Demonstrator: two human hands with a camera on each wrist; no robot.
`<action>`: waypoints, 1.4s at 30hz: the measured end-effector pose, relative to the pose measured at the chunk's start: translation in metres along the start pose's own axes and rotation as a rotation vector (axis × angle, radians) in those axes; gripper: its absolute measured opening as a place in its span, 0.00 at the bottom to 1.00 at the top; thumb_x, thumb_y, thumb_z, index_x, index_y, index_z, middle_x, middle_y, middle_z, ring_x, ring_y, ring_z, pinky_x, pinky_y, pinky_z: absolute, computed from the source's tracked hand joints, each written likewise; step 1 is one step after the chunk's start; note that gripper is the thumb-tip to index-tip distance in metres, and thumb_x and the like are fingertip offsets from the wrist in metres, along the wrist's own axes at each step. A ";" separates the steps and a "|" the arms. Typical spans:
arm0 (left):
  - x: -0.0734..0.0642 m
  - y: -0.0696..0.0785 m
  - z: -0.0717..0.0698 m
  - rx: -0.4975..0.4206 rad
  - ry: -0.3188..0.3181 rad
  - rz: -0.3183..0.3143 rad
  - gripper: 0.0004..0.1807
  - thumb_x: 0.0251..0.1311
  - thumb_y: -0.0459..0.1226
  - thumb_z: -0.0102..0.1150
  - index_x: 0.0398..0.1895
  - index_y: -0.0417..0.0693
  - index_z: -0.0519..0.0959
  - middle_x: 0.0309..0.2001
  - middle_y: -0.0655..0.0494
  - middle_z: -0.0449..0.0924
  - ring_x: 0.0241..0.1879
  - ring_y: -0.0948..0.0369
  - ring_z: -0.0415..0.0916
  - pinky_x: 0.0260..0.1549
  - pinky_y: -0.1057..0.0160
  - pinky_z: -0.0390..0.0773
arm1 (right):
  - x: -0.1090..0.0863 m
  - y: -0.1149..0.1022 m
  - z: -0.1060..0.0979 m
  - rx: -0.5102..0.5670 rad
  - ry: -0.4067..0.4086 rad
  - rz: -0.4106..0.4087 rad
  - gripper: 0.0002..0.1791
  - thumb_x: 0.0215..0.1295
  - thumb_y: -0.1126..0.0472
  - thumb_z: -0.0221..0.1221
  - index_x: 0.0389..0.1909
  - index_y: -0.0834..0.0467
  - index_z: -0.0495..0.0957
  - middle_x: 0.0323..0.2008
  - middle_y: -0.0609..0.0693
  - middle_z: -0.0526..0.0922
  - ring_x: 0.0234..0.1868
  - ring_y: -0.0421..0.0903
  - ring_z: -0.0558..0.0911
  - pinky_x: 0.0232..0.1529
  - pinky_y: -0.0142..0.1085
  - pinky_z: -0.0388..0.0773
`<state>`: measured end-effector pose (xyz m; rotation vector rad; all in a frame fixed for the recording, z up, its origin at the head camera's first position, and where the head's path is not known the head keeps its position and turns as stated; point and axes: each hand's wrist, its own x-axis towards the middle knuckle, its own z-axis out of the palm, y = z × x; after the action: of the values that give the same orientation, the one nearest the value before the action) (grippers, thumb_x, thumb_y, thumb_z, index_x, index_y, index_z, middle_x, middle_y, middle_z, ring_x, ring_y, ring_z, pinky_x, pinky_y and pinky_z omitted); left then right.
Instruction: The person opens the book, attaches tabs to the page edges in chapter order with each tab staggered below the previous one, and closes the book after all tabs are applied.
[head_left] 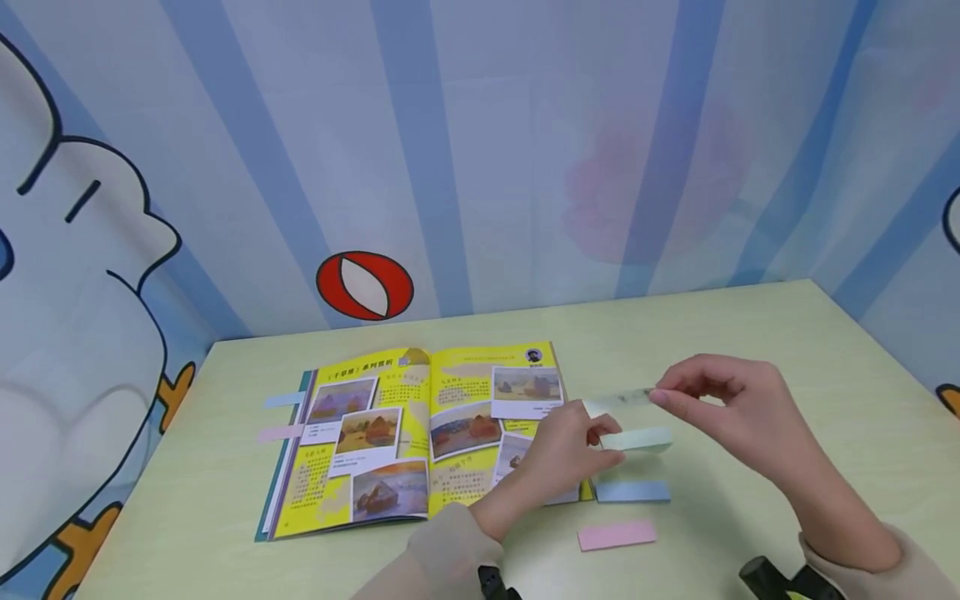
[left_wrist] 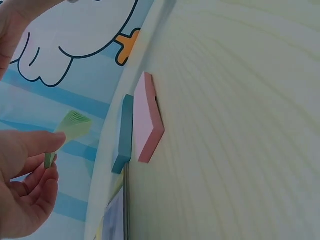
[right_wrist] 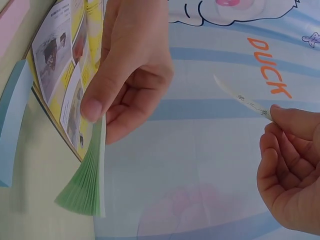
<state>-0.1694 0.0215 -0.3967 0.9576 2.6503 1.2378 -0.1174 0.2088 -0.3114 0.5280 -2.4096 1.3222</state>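
In the head view my left hand pinches a light green sticky note pad by its left end, over the right edge of an open book. The pad's free end fans into separate sheets in the right wrist view. My right hand pinches one end of a single pale sticky note strip between thumb and forefinger. Small dark handwriting shows on this strip in the right wrist view. The strip appears above and beyond the pad, its far end near my left hand.
A blue sticky note pad lies against the book's right edge, and a pink pad lies nearer me on the table. Blue and pink tabs stick out from the book's left side. A patterned curtain stands behind.
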 end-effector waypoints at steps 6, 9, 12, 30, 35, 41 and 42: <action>0.005 -0.001 0.012 0.086 0.014 -0.017 0.10 0.49 0.39 0.69 0.35 0.50 0.83 0.26 0.65 0.74 0.26 0.72 0.63 0.26 0.77 0.64 | 0.006 -0.001 0.001 0.016 0.012 0.139 0.02 0.56 0.64 0.65 0.31 0.56 0.82 0.28 0.44 0.82 0.26 0.41 0.78 0.23 0.32 0.71; 0.006 -0.004 0.015 0.156 0.008 -0.044 0.09 0.48 0.41 0.69 0.34 0.52 0.83 0.26 0.66 0.73 0.25 0.72 0.64 0.25 0.77 0.63 | 0.006 0.001 0.001 0.027 0.009 0.173 0.03 0.57 0.62 0.65 0.32 0.56 0.82 0.28 0.44 0.82 0.26 0.42 0.78 0.24 0.32 0.72; 0.007 -0.006 0.017 0.193 -0.021 -0.077 0.09 0.48 0.41 0.70 0.34 0.52 0.84 0.26 0.67 0.72 0.25 0.72 0.64 0.25 0.76 0.64 | 0.006 0.002 0.000 0.035 0.002 0.193 0.05 0.58 0.60 0.64 0.33 0.57 0.82 0.28 0.45 0.82 0.26 0.43 0.78 0.24 0.33 0.73; 0.002 -0.008 0.003 0.204 -0.094 -0.134 0.10 0.55 0.40 0.64 0.39 0.50 0.84 0.33 0.63 0.80 0.30 0.71 0.72 0.31 0.73 0.71 | 0.008 0.016 0.012 0.092 -0.042 0.249 0.08 0.58 0.59 0.64 0.34 0.60 0.81 0.28 0.46 0.82 0.24 0.44 0.77 0.24 0.34 0.74; 0.000 -0.013 -0.018 0.238 0.015 -0.156 0.07 0.58 0.38 0.60 0.38 0.48 0.84 0.32 0.62 0.81 0.25 0.70 0.72 0.22 0.73 0.69 | 0.012 0.030 0.019 0.080 -0.042 0.329 0.13 0.58 0.56 0.64 0.36 0.63 0.81 0.26 0.48 0.81 0.24 0.43 0.76 0.24 0.33 0.74; -0.007 -0.021 -0.036 0.405 0.096 -0.140 0.08 0.60 0.36 0.57 0.40 0.47 0.83 0.36 0.57 0.83 0.27 0.64 0.76 0.18 0.71 0.68 | 0.019 0.058 0.031 0.139 -0.099 0.458 0.16 0.58 0.57 0.64 0.37 0.67 0.79 0.25 0.51 0.80 0.26 0.47 0.78 0.29 0.36 0.76; -0.009 -0.022 -0.037 0.450 0.100 -0.114 0.08 0.60 0.36 0.57 0.40 0.46 0.83 0.37 0.56 0.83 0.27 0.64 0.76 0.18 0.71 0.68 | 0.021 0.063 0.033 0.150 -0.111 0.481 0.16 0.58 0.57 0.64 0.37 0.67 0.79 0.25 0.52 0.80 0.27 0.48 0.78 0.29 0.37 0.77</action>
<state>-0.1849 -0.0190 -0.3891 0.7862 3.0849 0.6928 -0.1690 0.2085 -0.3645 0.0517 -2.6473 1.7139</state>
